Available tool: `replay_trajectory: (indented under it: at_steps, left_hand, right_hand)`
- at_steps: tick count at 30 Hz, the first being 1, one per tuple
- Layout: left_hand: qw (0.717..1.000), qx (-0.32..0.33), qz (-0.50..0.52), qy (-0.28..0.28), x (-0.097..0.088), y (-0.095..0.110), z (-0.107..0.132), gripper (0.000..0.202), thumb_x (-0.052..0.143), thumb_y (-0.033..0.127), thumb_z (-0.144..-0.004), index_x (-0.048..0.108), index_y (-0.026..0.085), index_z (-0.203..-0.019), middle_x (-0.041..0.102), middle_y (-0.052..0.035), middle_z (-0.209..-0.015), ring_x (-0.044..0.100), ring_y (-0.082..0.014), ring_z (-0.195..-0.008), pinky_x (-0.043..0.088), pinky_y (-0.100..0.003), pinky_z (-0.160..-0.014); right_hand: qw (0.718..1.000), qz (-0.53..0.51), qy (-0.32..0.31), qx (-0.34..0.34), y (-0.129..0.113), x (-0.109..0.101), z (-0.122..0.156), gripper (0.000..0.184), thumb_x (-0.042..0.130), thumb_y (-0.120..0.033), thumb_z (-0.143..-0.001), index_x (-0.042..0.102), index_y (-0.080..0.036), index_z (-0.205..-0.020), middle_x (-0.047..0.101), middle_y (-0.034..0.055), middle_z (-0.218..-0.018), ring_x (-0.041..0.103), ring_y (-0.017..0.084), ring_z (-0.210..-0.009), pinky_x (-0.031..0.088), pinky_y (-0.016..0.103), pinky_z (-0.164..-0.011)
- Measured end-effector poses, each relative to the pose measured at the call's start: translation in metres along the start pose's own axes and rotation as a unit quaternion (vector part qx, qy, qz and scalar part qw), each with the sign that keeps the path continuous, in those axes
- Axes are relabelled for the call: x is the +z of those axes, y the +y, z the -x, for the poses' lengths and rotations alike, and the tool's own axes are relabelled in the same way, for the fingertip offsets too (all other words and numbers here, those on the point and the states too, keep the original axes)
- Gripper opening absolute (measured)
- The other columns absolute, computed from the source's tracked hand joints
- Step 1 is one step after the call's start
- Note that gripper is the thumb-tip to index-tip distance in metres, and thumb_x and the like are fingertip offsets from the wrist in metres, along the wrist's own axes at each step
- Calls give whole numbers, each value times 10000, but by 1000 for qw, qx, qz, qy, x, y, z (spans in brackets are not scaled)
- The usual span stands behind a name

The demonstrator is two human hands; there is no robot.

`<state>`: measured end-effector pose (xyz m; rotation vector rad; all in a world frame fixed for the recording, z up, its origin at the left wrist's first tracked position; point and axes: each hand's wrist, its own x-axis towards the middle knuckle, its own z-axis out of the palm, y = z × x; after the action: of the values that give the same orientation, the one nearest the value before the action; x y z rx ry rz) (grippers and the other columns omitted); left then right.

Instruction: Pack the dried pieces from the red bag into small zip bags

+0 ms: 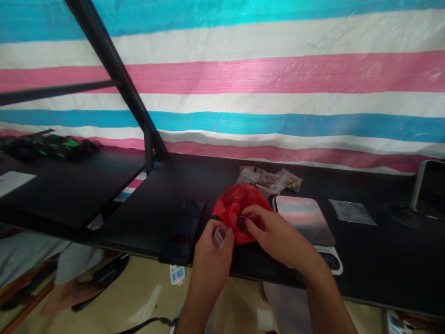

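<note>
A crumpled red plastic bag [232,200] lies on the black table in front of me, with its mouth towards me. My left hand [212,248] is closed at the bag's near left edge. Between its thumb and fingers is a small clear plastic bag [219,237], whose contents I cannot make out. At the red bag's mouth, my right hand [269,230] curls its thumb and fingers around a small dark, roundish thing [242,223], too blurred to name. Just behind the red bag lie several small clear bags of brass-coloured parts [274,182].
Right of the red bag is a digital scale [306,220] with a shiny plate. Further right are a flat clear bag [352,212] and a metal stand [415,199]. A dark phone-like slab [183,227] lies to the left. A black frame post [114,69] rises behind; a person's leg [78,264] shows lower left.
</note>
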<state>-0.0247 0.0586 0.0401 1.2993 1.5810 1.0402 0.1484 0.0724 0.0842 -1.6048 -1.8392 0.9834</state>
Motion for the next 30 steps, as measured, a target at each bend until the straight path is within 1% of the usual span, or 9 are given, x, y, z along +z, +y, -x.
replay_trajectory:
  at_steps: [2,5,10,13,17,20,25,27,30]
  left_hand:
    - [1000,-8,27,-7,2,-2,-1,276,607,511,-839,581,236,-837,601,27,-709,613,-189,-644,493,-307,-616]
    - [998,8,55,-4,2,-3,-3,249,637,474,-810,584,231,-818,600,28,-716,589,-174,-652,484,-296,-631]
    - [997,18,59,38,-3,1,-3,198,651,416,-772,578,232,-790,582,44,-663,559,-156,-610,450,-271,-606]
    - [997,22,46,60,-6,4,0,171,652,387,-765,574,237,-794,568,53,-653,555,-152,-606,439,-258,-593]
    - [997,32,37,64,-5,4,2,124,630,337,-735,577,238,-789,561,57,-680,553,-143,-619,449,-252,-604]
    - [997,25,40,62,-3,2,1,126,621,340,-709,579,235,-763,555,54,-669,544,-143,-616,448,-253,-595]
    - [990,-9,116,78,1,-2,-4,156,666,334,-686,571,224,-743,566,52,-677,546,-131,-649,480,-238,-627]
    - [980,-35,169,94,3,-1,-5,188,707,311,-672,565,220,-755,568,57,-696,539,-118,-656,474,-215,-613]
    - [956,-76,257,117,5,4,-2,252,756,295,-647,555,221,-778,548,73,-705,509,-95,-613,445,-184,-546]
  right_hand:
    - [1000,-5,2,-5,-1,2,0,161,565,-251,-1044,698,-255,-1133,770,0,-1056,697,187,-966,458,316,-860]
    - [1000,19,-3,-10,-2,5,1,145,592,-244,-1037,706,-246,-1125,765,7,-1076,697,193,-986,461,315,-863]
    - [987,152,24,40,-6,4,2,194,627,-225,-1023,705,-215,-1201,741,75,-1205,708,245,-1031,445,344,-851]
    - [979,196,26,58,-8,1,2,211,630,-221,-1023,703,-214,-1221,728,90,-1241,712,258,-1029,434,348,-827]
    - [979,189,51,59,-10,4,-1,192,629,-243,-1034,701,-232,-1211,719,71,-1246,713,251,-1041,438,342,-819]
    - [982,173,65,49,-8,10,-5,208,639,-243,-1032,690,-246,-1233,711,58,-1270,712,245,-1072,450,334,-840]
    - [985,164,50,14,-5,16,-8,236,659,-197,-1008,711,-250,-1232,738,45,-1244,713,247,-1083,468,348,-894]
    - [987,154,44,10,-6,15,-7,234,665,-193,-1001,723,-248,-1220,750,43,-1227,718,244,-1070,473,351,-898]
    - [988,150,34,6,-9,14,-4,241,649,-187,-999,725,-241,-1221,758,46,-1215,721,242,-1057,477,351,-897]
